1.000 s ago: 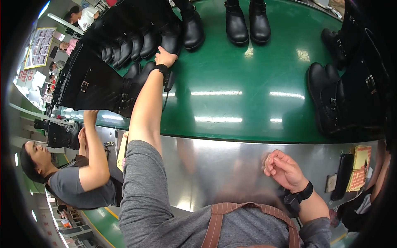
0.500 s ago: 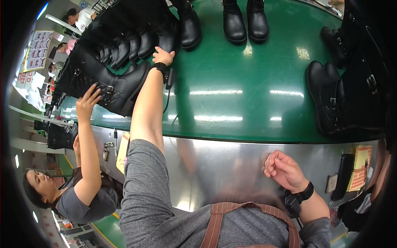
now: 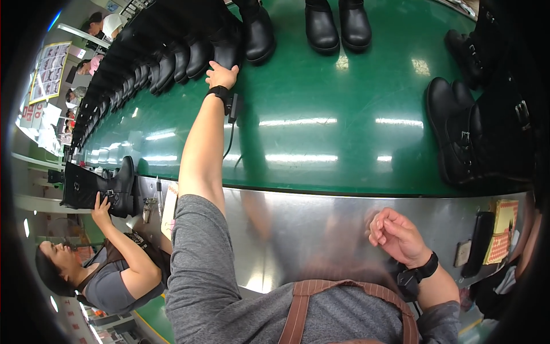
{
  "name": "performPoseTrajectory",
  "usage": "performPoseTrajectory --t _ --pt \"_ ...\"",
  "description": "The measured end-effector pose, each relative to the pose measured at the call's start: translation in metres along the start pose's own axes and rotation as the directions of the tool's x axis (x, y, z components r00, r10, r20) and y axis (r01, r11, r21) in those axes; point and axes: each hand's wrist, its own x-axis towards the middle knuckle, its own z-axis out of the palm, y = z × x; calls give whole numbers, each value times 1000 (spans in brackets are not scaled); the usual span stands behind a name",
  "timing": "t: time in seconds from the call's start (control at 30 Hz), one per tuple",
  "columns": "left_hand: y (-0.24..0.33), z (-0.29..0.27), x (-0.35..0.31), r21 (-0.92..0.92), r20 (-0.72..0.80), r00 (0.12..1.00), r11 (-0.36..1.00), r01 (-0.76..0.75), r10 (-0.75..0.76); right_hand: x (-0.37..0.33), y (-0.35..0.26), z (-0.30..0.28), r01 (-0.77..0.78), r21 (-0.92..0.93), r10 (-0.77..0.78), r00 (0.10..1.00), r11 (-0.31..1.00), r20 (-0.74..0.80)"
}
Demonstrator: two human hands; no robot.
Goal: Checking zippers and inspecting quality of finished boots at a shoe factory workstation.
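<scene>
My left hand [image 3: 222, 75] is stretched far forward, fingers apart, at the toe of a black boot [image 3: 228, 50] in the row at the back left. Its fingertips seem to touch the toe; whether they grip it I cannot tell. Close by on the right stands another black boot [image 3: 259, 37]. My right hand [image 3: 395, 234] hovers over the metal ledge [image 3: 309, 229] in front of me, its fingers loosely curled with nothing visible in them. Both wrists wear black bands with a small device, and a cable hangs from the left one.
A long row of black boots [image 3: 163, 71] curves away along the green table [image 3: 321, 143]. A pair [image 3: 338, 26] stands at the far middle, and buckled boots [image 3: 458, 132] at the right. At left a co-worker [image 3: 123, 275] holds black boots [image 3: 117, 186]. Yellow papers [image 3: 501, 229] lie on the right.
The co-worker has drawn the buckled boots back from the table toward the left, uncovering the row behind. My left hand stays at the boot's toe, and my right hand is nearly still.
</scene>
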Motion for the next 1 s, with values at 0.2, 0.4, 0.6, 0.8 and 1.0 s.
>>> performPoseTrajectory --t 0.2,0.4,0.6,0.8,1.0 --pt "-8 -9 0 14 78 995 998 -68 67 0 0 -1 7 -10 -7 1000 1000 -12" --pt "-2 -20 -33 71 60 998 997 -33 29 2 -1 -1 15 -4 -15 1000 1000 19" --pt "-38 -72 -101 -101 292 953 989 111 -77 0 2 -1 35 -132 -37 999 991 -10" --pt "-88 -106 -228 -557 650 756 722 410 72 -3 15 22 76 -658 -124 992 749 -26" --pt "-89 -144 -351 -671 742 594 351 653 311 -70 48 48 252 -968 -341 909 -12 241"
